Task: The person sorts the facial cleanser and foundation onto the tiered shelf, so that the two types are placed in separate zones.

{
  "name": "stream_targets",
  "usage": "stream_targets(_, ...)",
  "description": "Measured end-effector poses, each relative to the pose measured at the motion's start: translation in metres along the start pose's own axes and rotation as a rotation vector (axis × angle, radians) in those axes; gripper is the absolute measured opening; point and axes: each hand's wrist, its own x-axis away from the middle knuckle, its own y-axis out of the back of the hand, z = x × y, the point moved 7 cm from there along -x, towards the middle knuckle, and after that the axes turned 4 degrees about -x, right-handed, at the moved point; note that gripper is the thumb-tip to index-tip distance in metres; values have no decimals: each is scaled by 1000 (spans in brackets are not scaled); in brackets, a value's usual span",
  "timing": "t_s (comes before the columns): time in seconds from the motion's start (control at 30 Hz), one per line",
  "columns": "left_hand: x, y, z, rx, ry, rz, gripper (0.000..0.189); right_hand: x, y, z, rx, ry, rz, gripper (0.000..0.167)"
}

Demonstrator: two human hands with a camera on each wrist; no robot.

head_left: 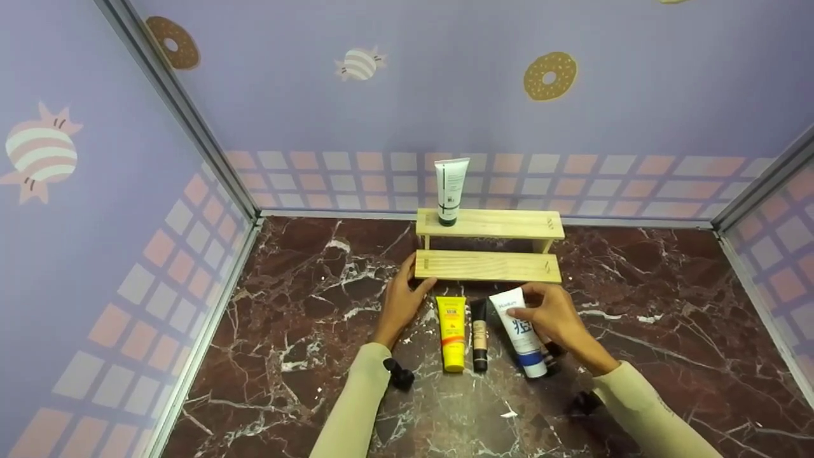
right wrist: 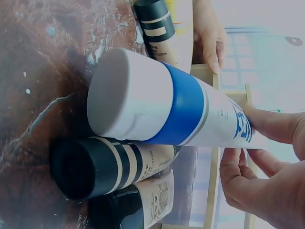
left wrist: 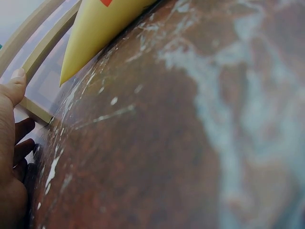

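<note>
Between the thumb and fingers of my right hand [head_left: 556, 318] is a white squeeze tube [head_left: 518, 324] with a blue band and blue lettering, pinched near its flat end. In the right wrist view its white cap [right wrist: 109, 95] tilts toward the camera. Beside and below it are two dark-capped tubes, a beige one [right wrist: 152, 160] and a pale one [right wrist: 159, 200]. My left hand [head_left: 400, 305] grips the left end of the lower step of a two-step wooden stand [head_left: 486, 266], thumb at the front edge, fingers round the side.
A yellow tube [head_left: 451, 334] and a slim beige tube with black ends [head_left: 479, 337] lie in front of the stand. On the upper step, a white tube with a dark cap [head_left: 450, 191] stands upright at the left. Patterned walls [head_left: 381, 181] enclose the marbled table [head_left: 305, 318].
</note>
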Motion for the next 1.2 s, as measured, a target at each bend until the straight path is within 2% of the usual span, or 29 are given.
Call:
stream_targets(0.17,0,0,1,-17,-8,-9,81,2,2,0,-27,11,17,32)
stream_targets(0.53,2,0,-2,-7,-13,6,82,10,0,4,-190,60,72,33)
stream_targets(0.73,1,0,0,-1,1,3,82,11,3,3,-261,35,64,34)
stream_targets(1.03,0,2,0,-26,-4,-9,81,12,16,7,-377,-3,-85,31)
stream_targets(1.2,0,1,1,-19,0,-7,81,12,19,10,-424,2,-123,33)
